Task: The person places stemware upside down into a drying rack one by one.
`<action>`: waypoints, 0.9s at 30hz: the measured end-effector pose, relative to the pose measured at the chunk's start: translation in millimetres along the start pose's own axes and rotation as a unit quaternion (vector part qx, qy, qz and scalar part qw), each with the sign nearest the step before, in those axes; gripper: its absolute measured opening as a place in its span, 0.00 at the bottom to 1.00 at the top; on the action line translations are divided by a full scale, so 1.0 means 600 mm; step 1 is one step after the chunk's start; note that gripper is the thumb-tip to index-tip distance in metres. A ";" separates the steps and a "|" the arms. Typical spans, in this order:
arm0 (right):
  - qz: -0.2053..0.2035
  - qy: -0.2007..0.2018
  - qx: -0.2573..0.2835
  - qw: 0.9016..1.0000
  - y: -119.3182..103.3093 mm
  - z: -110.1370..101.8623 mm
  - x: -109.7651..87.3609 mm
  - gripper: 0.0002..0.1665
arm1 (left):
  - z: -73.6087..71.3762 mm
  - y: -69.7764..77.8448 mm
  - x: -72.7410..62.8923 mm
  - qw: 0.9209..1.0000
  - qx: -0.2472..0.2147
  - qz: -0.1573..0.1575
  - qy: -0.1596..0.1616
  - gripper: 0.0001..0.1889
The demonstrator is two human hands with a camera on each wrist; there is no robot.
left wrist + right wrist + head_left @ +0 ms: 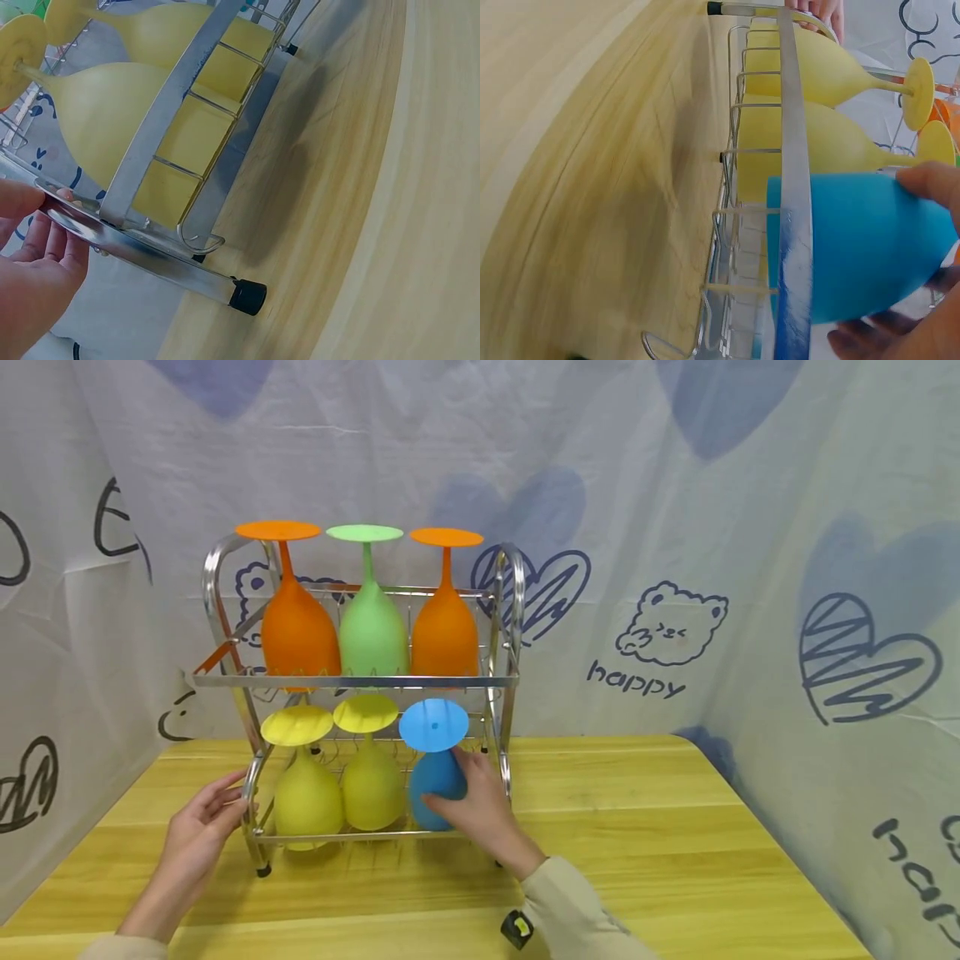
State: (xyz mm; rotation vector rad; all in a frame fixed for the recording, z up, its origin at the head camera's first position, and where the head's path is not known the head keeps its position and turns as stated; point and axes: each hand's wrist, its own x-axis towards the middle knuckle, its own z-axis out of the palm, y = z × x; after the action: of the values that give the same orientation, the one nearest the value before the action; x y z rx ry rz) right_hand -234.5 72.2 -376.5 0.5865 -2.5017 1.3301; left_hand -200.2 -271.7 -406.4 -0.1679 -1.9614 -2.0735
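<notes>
A two-tier metal rack (360, 682) stands on the wooden table with upside-down wine glasses in it. My right hand (483, 802) curls its thumb and fingers round the bowl of a blue wine glass (862, 244) at the right end of the lower tier. The blue glass's base (433, 725) points up, and its rim sits low behind the front rail. Two yellow wine glasses (306, 797) stand to its left. At the rack's left side, my left hand (204, 818) pinches the metal side post (127, 251) between thumb and fingers.
On the upper tier stand two orange wine glasses (300, 631) with a light green one (372, 635) between them, all upside down. The wooden table (637, 827) stretches to both sides. A printed white cloth (420, 435) hangs behind and beside it.
</notes>
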 end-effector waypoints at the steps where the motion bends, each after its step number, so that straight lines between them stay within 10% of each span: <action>1: 0.012 0.005 -0.001 1.000 0.000 0.003 0.001 0.45 | 0.001 0.000 0.000 1.000 -0.001 0.001 0.002 0.17; 12: 0.087 0.013 0.001 0.996 -0.001 0.017 0.019 0.47 | 0.003 -0.001 -0.002 1.000 0.008 0.006 0.005 0.18; 27: 0.089 0.007 -0.002 0.996 0.017 0.026 0.027 0.47 | 0.001 0.000 -0.003 1.000 0.020 -0.005 0.010 0.23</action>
State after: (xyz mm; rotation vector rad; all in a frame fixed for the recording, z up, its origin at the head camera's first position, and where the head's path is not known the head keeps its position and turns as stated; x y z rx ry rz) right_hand -254.2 60.4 -386.1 0.3591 -2.5956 1.3849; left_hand -198.5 -271.1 -406.8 -0.1304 -1.9945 -2.0321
